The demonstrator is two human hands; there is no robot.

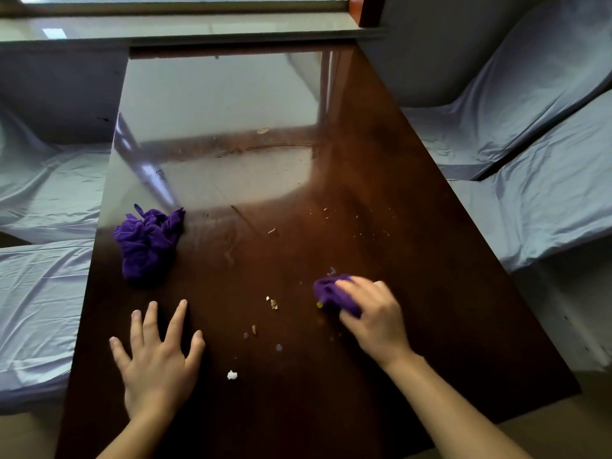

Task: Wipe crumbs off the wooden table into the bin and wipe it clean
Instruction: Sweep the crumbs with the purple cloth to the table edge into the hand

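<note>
A dark glossy wooden table fills the view. My right hand presses a small purple cloth flat onto the table at the right of centre. My left hand lies flat on the wood with fingers spread and nothing in it. Crumbs lie scattered between my hands, with a white crumb nearer the front edge and fine specks farther back. A second, crumpled purple cloth sits near the table's left edge. No bin is in view.
Chairs draped in pale blue covers stand on the right and on the left of the table. A window sill runs along the far end. Smear marks show on the table's middle.
</note>
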